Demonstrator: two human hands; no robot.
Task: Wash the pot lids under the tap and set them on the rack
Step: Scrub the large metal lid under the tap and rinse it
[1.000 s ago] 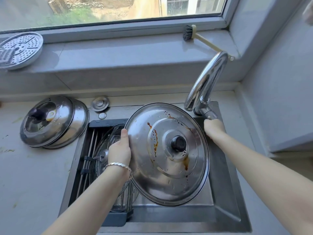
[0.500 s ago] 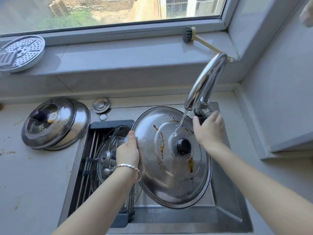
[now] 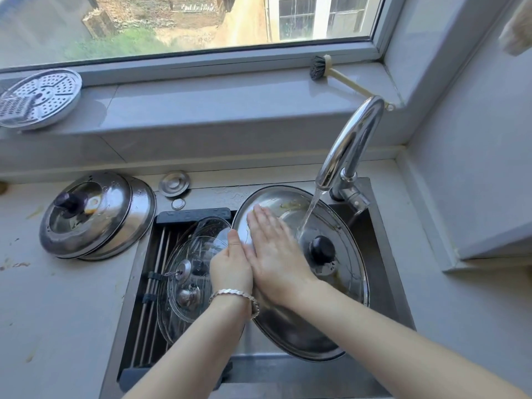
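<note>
At left, two domed steel lids point(image 3: 92, 214) wait stacked on the grey desk point(image 3: 57, 312). At centre my left hand point(image 3: 230, 269) clasps the big round steel lid point(image 3: 348, 272) by its rim, tilting it under the chrome tap point(image 3: 349, 145) and its stream. My right hand point(image 3: 273, 254) lies flat on it, grip released, to scrub.

Bright daylight, bent edges
We get window point(image 3: 187, 21) light from beyond the hands point(image 3: 276, 254); the steel lid point(image 3: 348, 272) glares.

A silver-coloured metal bracelet point(image 3: 233, 295) of small ridged links circles the wrist of the left hand point(image 3: 230, 269). The right hand point(image 3: 277, 254) and both forearms point(image 3: 388, 341) are bare, unsleeved.
</note>
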